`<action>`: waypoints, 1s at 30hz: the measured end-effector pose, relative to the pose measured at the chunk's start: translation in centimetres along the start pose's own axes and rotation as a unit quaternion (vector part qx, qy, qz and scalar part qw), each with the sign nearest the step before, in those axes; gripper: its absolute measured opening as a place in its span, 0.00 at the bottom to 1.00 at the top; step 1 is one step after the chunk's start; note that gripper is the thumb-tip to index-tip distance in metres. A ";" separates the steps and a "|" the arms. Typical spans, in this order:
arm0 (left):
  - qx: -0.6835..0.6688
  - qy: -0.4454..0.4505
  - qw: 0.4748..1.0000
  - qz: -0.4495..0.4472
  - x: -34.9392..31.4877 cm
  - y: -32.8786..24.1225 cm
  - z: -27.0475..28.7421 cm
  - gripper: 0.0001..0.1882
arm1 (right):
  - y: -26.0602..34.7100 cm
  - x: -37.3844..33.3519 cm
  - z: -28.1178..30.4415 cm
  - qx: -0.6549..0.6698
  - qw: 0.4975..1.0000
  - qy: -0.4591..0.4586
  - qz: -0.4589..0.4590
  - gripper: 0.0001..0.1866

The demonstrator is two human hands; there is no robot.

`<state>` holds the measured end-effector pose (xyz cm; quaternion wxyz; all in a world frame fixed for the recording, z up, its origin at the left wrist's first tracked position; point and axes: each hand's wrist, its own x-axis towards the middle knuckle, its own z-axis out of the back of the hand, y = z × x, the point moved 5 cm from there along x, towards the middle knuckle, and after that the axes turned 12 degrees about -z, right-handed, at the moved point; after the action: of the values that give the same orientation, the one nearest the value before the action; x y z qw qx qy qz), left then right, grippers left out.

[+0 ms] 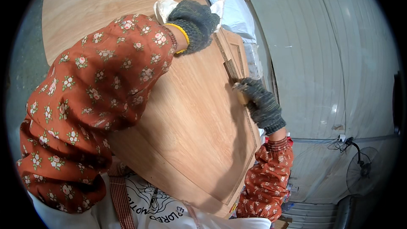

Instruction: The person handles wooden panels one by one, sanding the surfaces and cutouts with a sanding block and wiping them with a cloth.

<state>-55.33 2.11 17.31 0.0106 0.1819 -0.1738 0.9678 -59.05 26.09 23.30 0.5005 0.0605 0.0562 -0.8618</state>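
Note:
A large wooden panel (186, 106) with pale, light-brown grain lies beneath both arms. My left hand (193, 23), in a dark grey knitted glove with a yellow cuff, is closed over a crumpled white cloth (165, 9) on the panel's far part. The cloth sticks out on both sides of the glove. At the panel's right edge is my right hand (260, 104), gloved in the same grey knit. Its fingers are curled around a small yellowish tool handle (242, 98); the tool's working end is not clear. A narrow brown strip (231, 70) lies just beyond those fingers, along the edge.
Framed wooden pieces (234, 44) lie along the panel's right side. Past them are white and pale-blue plastic-wrapped packs (233, 6). A pale wall (313, 59) rises at the right, with a black fan (363, 169) at lower right.

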 end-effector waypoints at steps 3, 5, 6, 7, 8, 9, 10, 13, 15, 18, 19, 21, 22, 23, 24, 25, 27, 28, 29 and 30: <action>0.015 -0.036 0.999 -0.006 -0.1 0.6 -0.6 0.23 | -0.6 0.2 -2.0 -0.041 0.999 0.012 -0.010 0.29; 0.035 -0.031 0.999 0.016 0.0 1.2 -0.8 0.24 | -0.1 1.3 -1.8 -0.025 1.000 -0.004 -0.003 0.29; 0.047 -0.029 0.998 0.027 0.0 1.3 -0.9 0.24 | 0.7 2.2 -1.3 0.000 1.000 0.006 -0.026 0.29; 0.040 -0.027 0.999 0.015 0.0 0.7 -0.5 0.24 | 0.6 2.6 -0.7 0.024 0.998 0.014 -0.054 0.29; 0.033 -0.025 0.999 0.003 0.0 0.2 -0.1 0.25 | -1.2 2.4 -0.9 0.020 0.999 -0.022 -0.039 0.29; 0.027 -0.023 0.999 -0.009 -0.1 -0.5 0.3 0.25 | -1.9 1.4 -0.7 0.015 0.997 -0.034 -0.063 0.29; 0.021 -0.004 1.000 0.010 -0.3 -0.1 0.4 0.26 | -1.4 1.6 -0.4 0.011 0.997 -0.044 -0.070 0.29; 0.053 -0.080 0.995 -0.021 -0.5 0.6 -0.3 0.25 | -0.7 1.8 -0.4 0.017 0.998 -0.001 -0.055 0.31; 0.007 -0.016 1.000 0.008 0.0 0.4 -0.3 0.25 | -0.8 1.4 -1.0 0.013 0.997 0.049 -0.062 0.32; -0.007 0.011 1.000 0.026 0.3 0.5 -0.5 0.25 | -1.8 1.7 -0.9 0.022 0.995 -0.002 -0.092 0.32; -0.003 0.012 1.000 0.025 0.1 0.6 -0.5 0.26 | -1.9 2.3 -0.9 0.016 0.996 -0.028 -0.088 0.32; 0.000 0.008 1.000 0.013 0.2 0.6 -0.5 0.26 | -1.6 1.2 0.1 0.000 0.991 -0.095 -0.092 0.31; 0.002 -0.002 1.000 0.010 0.2 0.9 -0.7 0.27 | -1.5 1.2 0.7 0.008 0.990 -0.103 -0.092 0.31; 0.004 -0.010 1.000 0.007 0.3 1.2 -0.9 0.27 | -1.3 1.4 1.2 0.016 0.989 -0.111 -0.092 0.31; 0.006 -0.002 1.000 0.030 0.3 1.9 -1.2 0.26 | -1.2 1.8 0.9 0.016 0.991 -0.076 -0.110 0.30; -0.002 -0.011 0.999 0.030 0.4 2.0 -1.2 0.26 | -1.2 2.0 0.4 0.015 0.995 -0.056 -0.076 0.30; -0.026 -0.028 0.999 0.010 0.7 0.7 -0.8 0.26 | -1.4 0.7 -0.7 0.010 0.999 -0.016 -0.028 0.29; -0.014 -0.030 0.999 0.005 0.7 0.6 -0.7 0.25 | -2.1 0.8 -1.5 0.050 0.993 -0.020 -0.101 0.25; -0.003 -0.032 0.999 0.000 0.7 0.5 -0.5 0.25 | -2.1 0.8 -1.1 0.022 0.994 -0.053 -0.089 0.25; 0.009 -0.034 0.999 -0.005 0.8 0.3 -0.4 0.25 | -2.1 1.0 -0.5 -0.006 0.993 -0.085 -0.078 0.26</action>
<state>-56.19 1.93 17.14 0.0077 0.2160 -0.1644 0.9624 -61.37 26.36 22.73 0.4353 -0.0206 0.0227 -0.8998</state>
